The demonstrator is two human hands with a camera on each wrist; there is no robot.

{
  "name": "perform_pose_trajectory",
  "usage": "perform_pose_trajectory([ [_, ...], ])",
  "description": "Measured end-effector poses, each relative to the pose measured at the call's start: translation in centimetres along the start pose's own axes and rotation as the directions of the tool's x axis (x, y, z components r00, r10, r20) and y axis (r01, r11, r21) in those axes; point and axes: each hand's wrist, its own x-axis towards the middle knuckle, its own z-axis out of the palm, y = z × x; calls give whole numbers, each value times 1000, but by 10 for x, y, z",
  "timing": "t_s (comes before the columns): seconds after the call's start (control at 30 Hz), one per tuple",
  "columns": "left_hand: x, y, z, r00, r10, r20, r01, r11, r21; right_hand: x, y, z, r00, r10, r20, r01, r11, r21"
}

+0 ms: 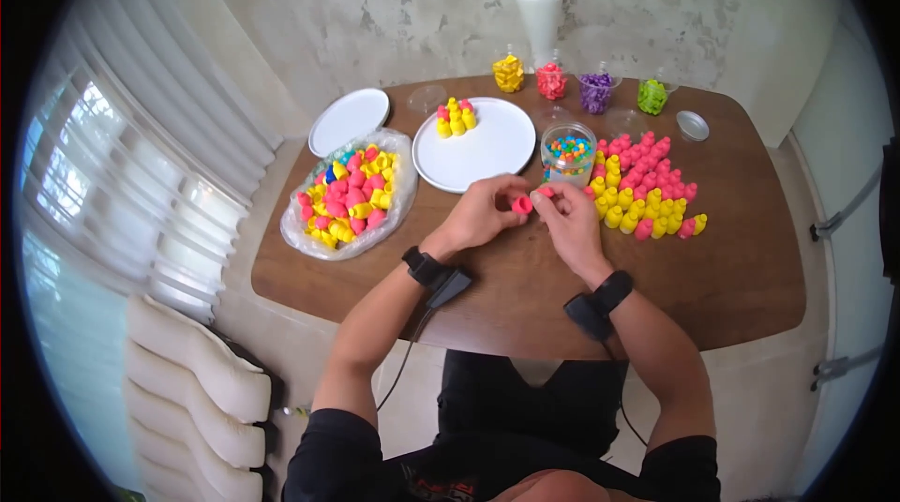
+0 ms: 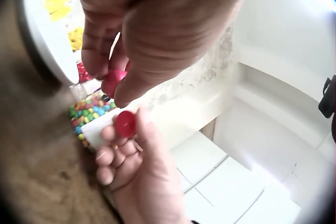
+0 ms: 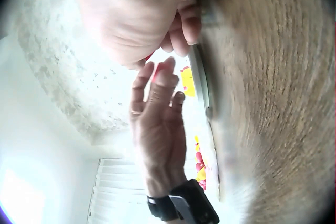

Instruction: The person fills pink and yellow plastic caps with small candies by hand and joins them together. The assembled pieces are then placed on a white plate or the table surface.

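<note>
My left hand (image 1: pixel 480 213) pinches a small pink hollow piece (image 1: pixel 521 206) between thumb and fingers, its round opening showing. Close beside it, my right hand (image 1: pixel 574 225) holds another small pink piece (image 1: pixel 546 192) at its fingertips. In the left wrist view, the right hand's piece (image 2: pixel 126 124) looks like a cup with its hollow facing the camera. The left hand's pink piece (image 2: pixel 116 77) is partly covered by its fingers. Just beyond the hands stands a clear jar (image 1: pixel 569 163) of small multicoloured balls. The right wrist view mostly hides both pieces behind fingers.
Rows of pink and yellow knob-topped figures (image 1: pixel 647 188) stand at right. A white plate (image 1: pixel 502 150) bears several more. On the left lie a plastic bag (image 1: pixel 398 207) of loose pink and yellow pieces and another white plate (image 1: pixel 349 118). Cups of coloured bits (image 1: pixel 595 94) line the back.
</note>
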Motion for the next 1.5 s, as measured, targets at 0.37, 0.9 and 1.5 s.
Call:
perform_pose_trajectory([
  [0.37, -10, -31, -6, 992, 126, -9, -125, 989, 85, -1, 4, 9, 981, -50, 187, 108, 943, -314],
  [0.9, -13, -33, -3, 999, 44, -15, -42, 994, 101, -3, 6, 14, 981, -15, 191, 89, 918, -386],
  [1.5, -15, -17, -6, 995, -86, 45, 81, 991, 106, -3, 6, 4, 983, 178, -38, -178, 984, -12],
])
